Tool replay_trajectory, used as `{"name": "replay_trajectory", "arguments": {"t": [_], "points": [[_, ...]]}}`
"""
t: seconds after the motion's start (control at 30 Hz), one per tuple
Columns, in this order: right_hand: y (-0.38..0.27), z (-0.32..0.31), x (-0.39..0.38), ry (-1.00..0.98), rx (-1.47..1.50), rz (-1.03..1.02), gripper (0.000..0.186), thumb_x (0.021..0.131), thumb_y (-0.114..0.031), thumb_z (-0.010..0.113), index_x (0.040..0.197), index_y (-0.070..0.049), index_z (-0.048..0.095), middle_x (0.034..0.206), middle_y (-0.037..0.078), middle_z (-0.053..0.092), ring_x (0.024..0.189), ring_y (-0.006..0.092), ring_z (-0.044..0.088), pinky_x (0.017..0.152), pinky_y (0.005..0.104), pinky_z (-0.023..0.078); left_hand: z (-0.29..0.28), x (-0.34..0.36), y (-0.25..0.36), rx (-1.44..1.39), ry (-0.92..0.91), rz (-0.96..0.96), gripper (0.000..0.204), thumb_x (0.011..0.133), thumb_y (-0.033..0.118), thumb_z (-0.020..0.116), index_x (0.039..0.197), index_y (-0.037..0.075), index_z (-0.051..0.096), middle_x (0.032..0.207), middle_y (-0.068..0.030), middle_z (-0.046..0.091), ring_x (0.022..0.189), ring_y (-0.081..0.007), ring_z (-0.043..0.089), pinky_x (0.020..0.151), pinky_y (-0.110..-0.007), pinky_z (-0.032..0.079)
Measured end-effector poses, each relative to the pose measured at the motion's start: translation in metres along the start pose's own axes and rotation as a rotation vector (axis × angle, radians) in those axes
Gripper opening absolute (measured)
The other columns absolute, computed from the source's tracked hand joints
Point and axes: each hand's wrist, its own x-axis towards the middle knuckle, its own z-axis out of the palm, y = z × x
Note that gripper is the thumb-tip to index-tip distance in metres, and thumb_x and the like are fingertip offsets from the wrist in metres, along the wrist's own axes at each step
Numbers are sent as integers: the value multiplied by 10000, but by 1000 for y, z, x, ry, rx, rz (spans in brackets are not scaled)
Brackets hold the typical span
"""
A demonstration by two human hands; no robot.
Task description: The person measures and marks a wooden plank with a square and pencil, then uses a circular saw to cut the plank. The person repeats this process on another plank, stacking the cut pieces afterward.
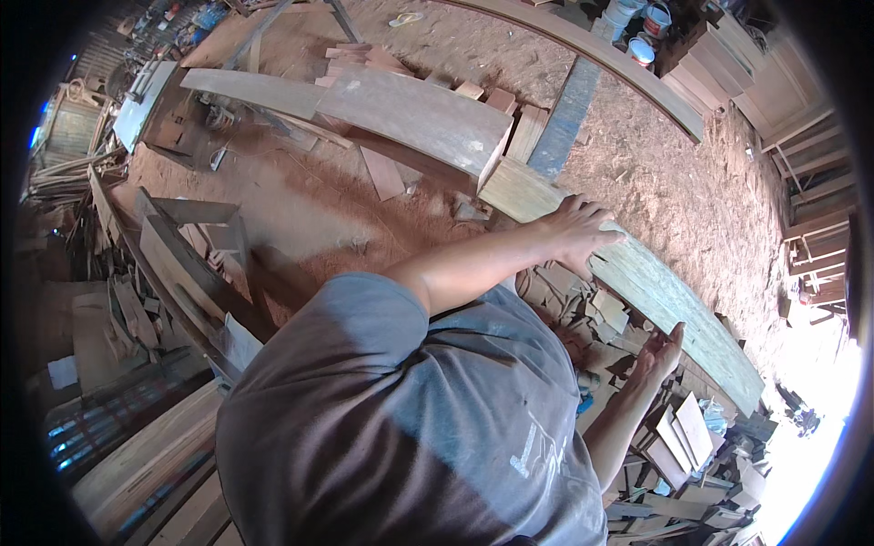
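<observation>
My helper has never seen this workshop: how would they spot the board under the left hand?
Find the big grey-brown slab near the top middle of the picture. From near its right end, a long board slants down to the right, with the left hand across it. Its pale, greenish-yellow face sets it apart from the browner wood nearby.

Floor (651, 159): reddish-brown, dusty | wood offcuts (701, 496): heaped, lower right | sandal (405, 18): top

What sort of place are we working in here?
Most likely a woodworking shop: a long pale plank lies under the person's left hand, wood offcuts are heaped below it at lower right, and more boards lie at lower left.
</observation>
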Motion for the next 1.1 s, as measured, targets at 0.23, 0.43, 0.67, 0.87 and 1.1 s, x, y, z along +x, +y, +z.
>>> {"name": "replay_trajectory", "arguments": {"t": [0.23,0.43,0.67,0.87,1.1], "points": [[1,-1,19,59,-66,31,255,1101,-229,705,1270,-39,727,1194,77,794,998,205,767,848,328,656,-4,-8,-1,7,23,-19,1217,723,760,864,1714,227,402,1754,-235,330,1650,-429,242,1326,-686,153],[-61,-53,17,-64,-88,71,204,1065,-203,755,1146,-17,732,1057,106,813,913,210,794,803,335,679,-32,-78,-28,84,-184,-38,1266,755,781,838,1762,267,270,1819,-240,162,1675,-461,141,1352,-679,128],[-126,-66,-18,-24,-27,180,472,1145,-300,610,1489,15,541,1360,194,696,1151,317,718,944,419,642,-20,-106,-1,-255,-145,-24,1183,776,471,923,1753,243,295,1741,-246,270,1629,-466,229,1322,-616,272],[-119,-81,-3,-52,-62,135,475,1140,-311,625,1480,11,544,1392,190,675,1209,318,689,975,446,635,-5,-133,-37,-325,-169,38,1162,760,389,943,1735,205,339,1716,-194,345,1571,-415,381,1278,-537,409],[-102,-83,26,-11,-149,132,527,1130,-369,645,1482,7,533,1384,180,655,1225,317,661,980,444,614,9,-186,-89,-319,68,-337,334,973,368,815,1139,82,771,1004,-225,785,892,-359,778,811,-483,609]]}}
